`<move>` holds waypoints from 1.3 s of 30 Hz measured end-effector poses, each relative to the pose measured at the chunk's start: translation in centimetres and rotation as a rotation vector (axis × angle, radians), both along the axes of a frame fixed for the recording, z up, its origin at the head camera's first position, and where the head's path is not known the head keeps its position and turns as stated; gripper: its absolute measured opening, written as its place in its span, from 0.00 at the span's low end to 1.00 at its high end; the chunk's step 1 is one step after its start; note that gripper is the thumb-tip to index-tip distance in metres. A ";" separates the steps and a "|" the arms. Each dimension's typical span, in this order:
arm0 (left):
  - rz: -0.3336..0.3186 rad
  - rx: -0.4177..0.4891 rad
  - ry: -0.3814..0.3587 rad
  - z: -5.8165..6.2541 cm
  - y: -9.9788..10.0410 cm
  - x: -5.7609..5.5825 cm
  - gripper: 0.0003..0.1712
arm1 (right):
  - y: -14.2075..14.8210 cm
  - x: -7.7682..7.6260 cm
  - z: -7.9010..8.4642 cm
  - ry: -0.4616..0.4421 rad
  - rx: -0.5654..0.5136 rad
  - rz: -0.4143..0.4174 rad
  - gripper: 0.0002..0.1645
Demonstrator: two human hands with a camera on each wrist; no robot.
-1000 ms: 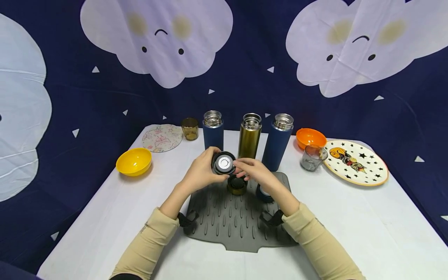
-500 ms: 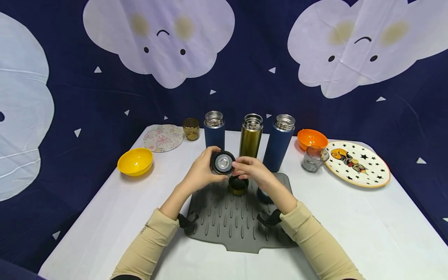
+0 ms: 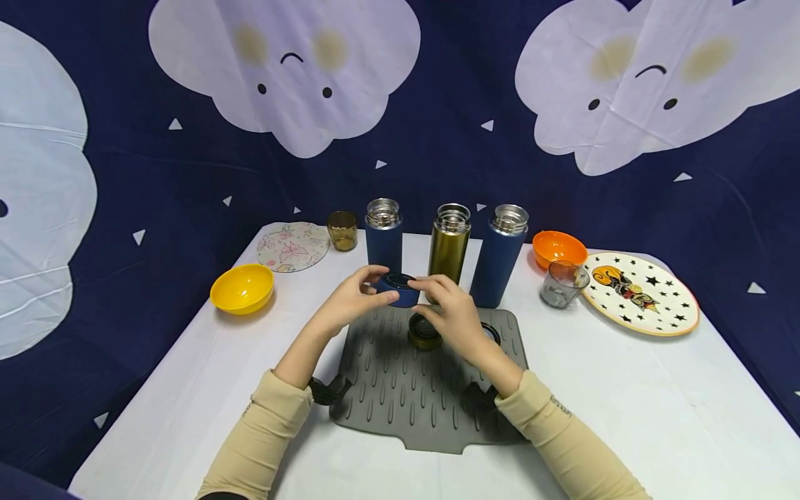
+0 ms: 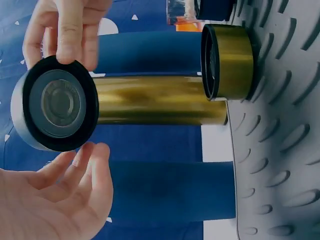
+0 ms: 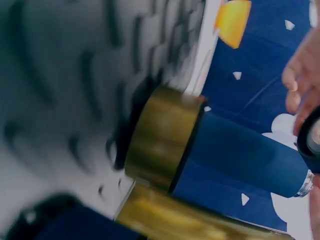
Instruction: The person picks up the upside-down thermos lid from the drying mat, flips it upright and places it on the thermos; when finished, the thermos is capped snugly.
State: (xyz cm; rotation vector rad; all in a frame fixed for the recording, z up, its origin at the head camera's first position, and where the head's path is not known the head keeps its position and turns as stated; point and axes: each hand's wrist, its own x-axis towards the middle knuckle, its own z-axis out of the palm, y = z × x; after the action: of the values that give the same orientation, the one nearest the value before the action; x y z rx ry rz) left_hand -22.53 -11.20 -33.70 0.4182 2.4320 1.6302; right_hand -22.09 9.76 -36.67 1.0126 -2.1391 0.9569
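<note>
Both hands hold a blue bottle lid (image 3: 403, 295) above the far edge of the grey ridged mat (image 3: 406, 389), in front of the bottles. Its blue side and dark top show in the head view; its round underside faces the left wrist camera. My left hand (image 3: 350, 302) holds it from the left with thumb and fingers. At its right edge, my right hand (image 3: 456, 319) pinches the rim. Below them a gold lid (image 3: 425, 342) lies underside up on the mat. Another lid (image 3: 492, 332) is mostly hidden behind the right hand.
Behind the mat stand three uncapped bottles: a blue one (image 3: 384, 243), a gold one (image 3: 447, 255) and a second blue one (image 3: 496, 271). Left are a yellow bowl (image 3: 242, 290), a patterned placemat (image 3: 292, 248) and a brown glass (image 3: 342, 232). Right are an orange bowl (image 3: 558, 248), a clear glass (image 3: 562, 288) and a plate (image 3: 675, 305).
The blue lid has turned over: its underside faced the head camera before, and now its top and blue side show. The right wrist has shifted left, baring part of the lid behind it.
</note>
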 end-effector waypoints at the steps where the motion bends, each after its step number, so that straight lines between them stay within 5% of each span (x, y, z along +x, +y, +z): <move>1: -0.002 0.002 0.000 0.0 0.0 0.0 0.36 | -0.1 0.0 -0.1 0.103 0.030 -0.023 0.26; 3: 0.000 0.006 0.012 0.0 0.1 0.1 0.35 | -0.1 0.0 -0.2 0.264 0.074 -0.068 0.27; 6: 0.015 0.013 0.041 0.1 0.3 0.2 0.36 | -0.2 -0.1 -0.2 0.377 0.100 -0.095 0.27; 13: 0.114 -0.035 0.126 0.3 0.6 0.5 0.38 | -0.8 -0.1 0.2 0.376 0.113 -0.095 0.27; 15: 0.163 -0.042 0.161 0.7 0.3 0.4 0.38 | -1.2 -0.2 0.5 0.287 0.105 -0.098 0.34; 19: 0.275 0.009 0.261 2.5 -0.3 -0.2 0.39 | -2.1 -0.9 1.5 -0.038 0.043 -0.110 0.51; 27: 0.385 0.155 0.426 5.8 -0.1 -4.2 0.36 | -4.3 -4.5 2.6 -0.586 -0.176 -0.036 0.62; 32: 0.407 0.133 0.425 6.0 0.4 -6.4 0.37 | -5.7 -6.5 2.8 -0.693 -0.236 -0.059 0.64; 39: 0.407 0.111 0.409 5.2 0.9 -7.9 0.38 | -7.0 -8.3 2.9 -0.738 -0.212 -0.141 0.64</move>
State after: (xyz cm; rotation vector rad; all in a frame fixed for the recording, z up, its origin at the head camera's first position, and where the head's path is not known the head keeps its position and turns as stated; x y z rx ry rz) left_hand -30.47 -10.28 -28.51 0.3106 2.8850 2.0178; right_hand -30.42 2.80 -33.81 0.4182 -2.5524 1.6233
